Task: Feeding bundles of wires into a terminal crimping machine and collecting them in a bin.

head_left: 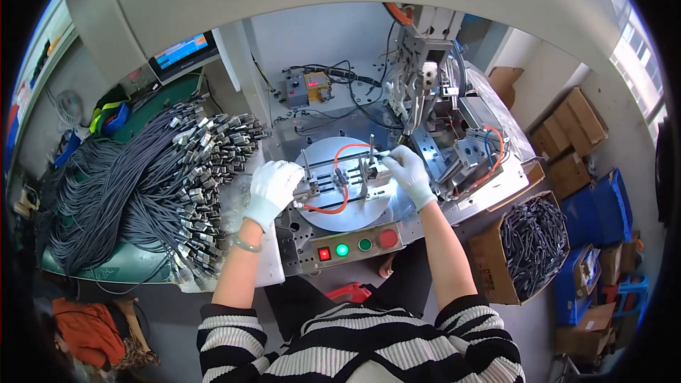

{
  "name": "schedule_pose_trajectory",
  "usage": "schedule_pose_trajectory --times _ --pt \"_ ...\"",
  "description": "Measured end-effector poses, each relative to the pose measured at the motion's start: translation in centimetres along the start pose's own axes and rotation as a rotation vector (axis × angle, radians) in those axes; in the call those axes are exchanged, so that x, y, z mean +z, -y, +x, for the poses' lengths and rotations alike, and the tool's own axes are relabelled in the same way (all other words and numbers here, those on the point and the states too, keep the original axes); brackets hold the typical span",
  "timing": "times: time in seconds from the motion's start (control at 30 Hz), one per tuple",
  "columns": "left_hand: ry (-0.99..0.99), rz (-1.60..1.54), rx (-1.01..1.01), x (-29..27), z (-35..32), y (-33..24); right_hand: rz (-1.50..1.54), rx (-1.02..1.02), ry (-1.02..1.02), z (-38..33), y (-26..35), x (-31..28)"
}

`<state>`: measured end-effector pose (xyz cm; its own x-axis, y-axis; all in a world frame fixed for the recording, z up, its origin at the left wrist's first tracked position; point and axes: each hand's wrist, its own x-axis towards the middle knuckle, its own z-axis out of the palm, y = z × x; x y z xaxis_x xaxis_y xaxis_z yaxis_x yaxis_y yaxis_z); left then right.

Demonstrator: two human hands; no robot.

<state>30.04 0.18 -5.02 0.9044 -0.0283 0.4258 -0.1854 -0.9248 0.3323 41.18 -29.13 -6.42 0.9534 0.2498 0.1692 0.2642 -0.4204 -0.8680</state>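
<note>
A round metal plate (339,220) sits on the machine bed, bearing two clamp-like fixtures joined by orange air tubing (343,203). My left hand (275,188), in a white glove, is at the plate's left edge beside the left fixture (306,186). Its fingers are curled together, and what they hold, if anything, is hidden. My right hand (408,174), also gloved, reaches the right side of the plate. Its thumb and fingertips pinch beside the right fixture (374,171); anything between them is too small to make out.
Bundled grey cables with metal connectors (220,143) fill the left side. A press mechanism (429,74) stands behind right. Lit push buttons (342,250) line the front panel. A carton of dark parts (532,245) stands at right, near blue bins (599,206). A screen (183,54) is far left.
</note>
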Motion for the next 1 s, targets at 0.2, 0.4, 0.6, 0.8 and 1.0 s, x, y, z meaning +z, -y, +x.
schedule_pose_trajectory --times 0.2,0.4,0.6,0.8,1.0 --pt "0.000 0.034 -0.046 0.6 -1.0 0.7 -0.010 0.045 0.055 1.5 -0.8 1.5" --pt "0.126 -0.183 -0.185 -0.2 -2.8 3.3 0.015 0.012 -0.033 -0.2 -1.3 2.2" --pt "0.227 -0.150 0.098 -1.6 -3.4 3.6 -0.006 -0.005 -0.159 -6.5 0.0 -1.8" --pt "0.264 -0.128 0.283 -2.3 -4.2 2.4 0.034 0.101 -0.116 -13.4 -0.3 -6.4" --pt "0.355 -0.189 0.032 -2.7 -4.3 2.0 0.073 0.202 -0.096 -15.3 -0.7 -8.0"
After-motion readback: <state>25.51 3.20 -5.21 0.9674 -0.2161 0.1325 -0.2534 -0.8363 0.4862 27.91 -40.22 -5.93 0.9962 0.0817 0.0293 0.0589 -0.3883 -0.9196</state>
